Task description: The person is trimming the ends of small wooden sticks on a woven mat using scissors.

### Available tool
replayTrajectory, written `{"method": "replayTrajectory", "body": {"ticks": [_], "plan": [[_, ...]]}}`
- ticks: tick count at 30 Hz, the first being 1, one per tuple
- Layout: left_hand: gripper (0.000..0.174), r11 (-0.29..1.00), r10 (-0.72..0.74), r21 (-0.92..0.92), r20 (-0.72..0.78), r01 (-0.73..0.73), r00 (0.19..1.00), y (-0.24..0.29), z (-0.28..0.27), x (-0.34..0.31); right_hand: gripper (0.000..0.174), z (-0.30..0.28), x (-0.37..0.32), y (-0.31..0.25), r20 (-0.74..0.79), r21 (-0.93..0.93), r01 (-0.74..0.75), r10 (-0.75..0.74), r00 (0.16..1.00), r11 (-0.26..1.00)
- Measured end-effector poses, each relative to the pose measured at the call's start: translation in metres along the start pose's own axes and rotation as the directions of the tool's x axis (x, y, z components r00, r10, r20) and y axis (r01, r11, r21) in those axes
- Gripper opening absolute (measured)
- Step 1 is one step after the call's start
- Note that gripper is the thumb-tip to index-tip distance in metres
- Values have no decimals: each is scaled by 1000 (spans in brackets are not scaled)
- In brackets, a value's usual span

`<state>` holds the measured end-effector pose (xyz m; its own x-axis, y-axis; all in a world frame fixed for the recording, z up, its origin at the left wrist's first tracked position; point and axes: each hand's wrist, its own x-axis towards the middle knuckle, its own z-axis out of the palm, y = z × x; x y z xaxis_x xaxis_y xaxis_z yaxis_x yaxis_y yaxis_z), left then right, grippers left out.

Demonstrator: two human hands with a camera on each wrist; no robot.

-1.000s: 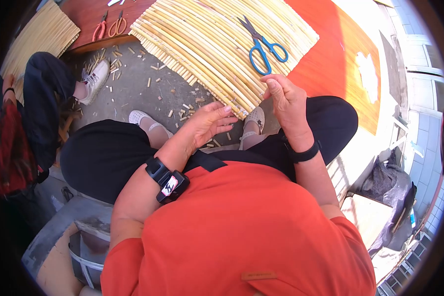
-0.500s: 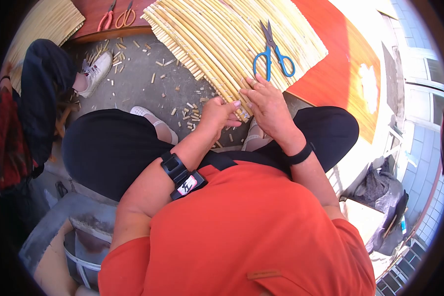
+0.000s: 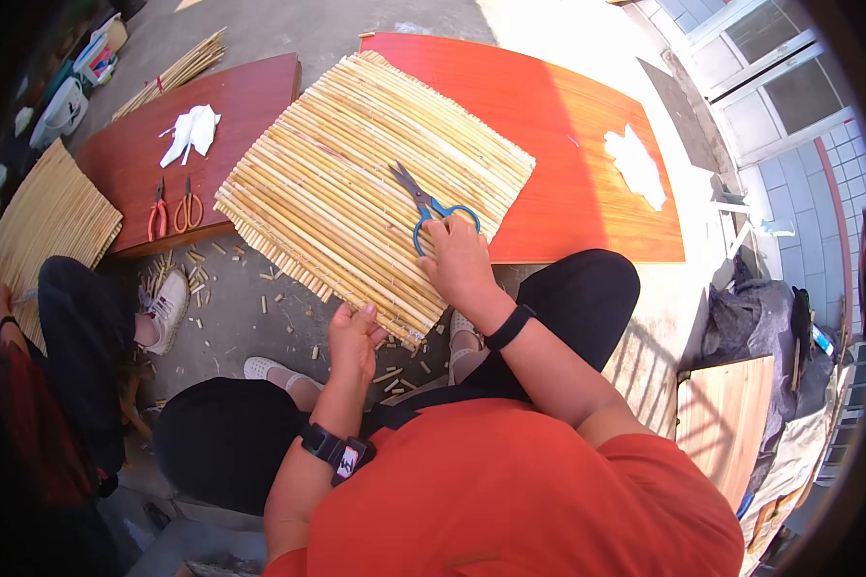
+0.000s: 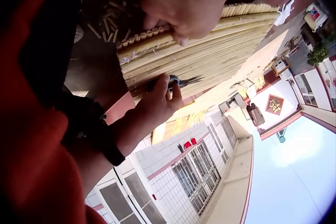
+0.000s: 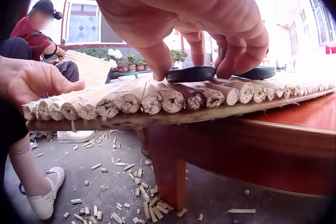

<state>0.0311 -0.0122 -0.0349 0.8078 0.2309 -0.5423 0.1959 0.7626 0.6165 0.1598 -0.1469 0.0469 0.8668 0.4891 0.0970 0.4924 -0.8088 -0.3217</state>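
Offcuts below the pale ribbed mat on the red surface; my left hand pinches its edge, my right hand grips blue scissors atop it.

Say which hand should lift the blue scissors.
Right. The right hand curls its fingers onto the handles of the blue scissors; the left hand rests on the near edge of the mat, apart from them.

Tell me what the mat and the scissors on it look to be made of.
The mat looks like dry plant stalks, probably reed or thin bamboo, pale yellow and matte; the right wrist view shows rough, fibrous cut ends. The scissors have dark, dull metal blades; the blue loops under the right hand look like smooth plastic or a coating.
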Motion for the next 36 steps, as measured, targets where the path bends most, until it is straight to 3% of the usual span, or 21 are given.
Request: {"method": "replayTrajectory", "body": {"ticks": [3, 7, 16, 18, 19, 20, 21, 22, 24, 26, 27, 28, 30, 31, 32, 34, 36], "plan": [[25, 998, -43, -37, 16, 44, 999, 0, -2, -2, 52, 0, 2, 5, 15, 165, -78, 76, 997, 983], [27, 997, -51, -60, 40, 54, 998, 0, 0, -1, 52, -2, 2, 15, -169, 24, 13, -8, 986, 1000], [32, 996, -75, 49, 95, 70, 993, 10, -13, 8, 48, -4, 3, 32, 25, -61, -115, 116, 993, 992], [33, 995, -63, 88, 104, 54, 993, 12, -13, 9, 50, -20, 3, 35, 234, 340, -318, 248, 940, 885], [33, 994, -69, 91, 96, 61, 993, 12, -13, 8, 50, -22, 2, 43, 243, 343, -323, 249, 937, 882], [34, 991, -75, 119, 85, 65, 994, 12, -13, 9, 53, -24, 1, 53, 407, 698, -437, 189, 894, 567], [34, 987, -80, 148, 73, 68, 994, 15, -14, 11, 56, -25, -2, 58, 516, 848, -519, 53, 855, 108], [34, 986, -82, 149, 63, 72, 995, 17, -14, 12, 56, -32, -7, 54, 524, 845, -526, 48, 851, 102], [36, 985, -85, 158, 103, 68, 991, 20, -14, 11, 64, -49, -17, 42, 436, 850, -440, -82, 896, -289], [35, 980, -85, 187, 50, 74, 995, 22, -18, 10, 70, -49, -23, 37, 362, 795, -443, -263, 894, -415], [34, 970, -106, 227, 70, 88, 992, 22, -20, 11, 69, -49, -26, 35, 385, 782, -465, -265, 884, -415], [33, 958, -129, 268, 88, 101, 988, 22, -23, 10, 64, -42, -25, 37, 344, 714, -492, -362, 867, -499], [32, 959, -132, 262, 60, 112, 989, 24, -23, 7, 60, -33, -27, 38, 390, 667, -546, -387, 836, -507], [32, 958, -143, 263, 80, 117, 987, 26, -23, 6, 54, -29, -23, 32, 418, 722, -553, -376, 827, -416], [32, 959, -135, 258, 62, 115, 989, 27, -24, 5, 54, -28, -23, 23, 422, 712, -566, -392, 818, -415], [33, 963, -135, 250, 108, 105, 985, 27, -23, 3, 53, -36, -26, 4, 513, 781, -595, -346, 785, -191], [37, 959, -138, 261, 97, 108, 986, 28, -20, -1, 51, -43, -28, -4, 574, 745, -652, -364, 734, -140]]}}
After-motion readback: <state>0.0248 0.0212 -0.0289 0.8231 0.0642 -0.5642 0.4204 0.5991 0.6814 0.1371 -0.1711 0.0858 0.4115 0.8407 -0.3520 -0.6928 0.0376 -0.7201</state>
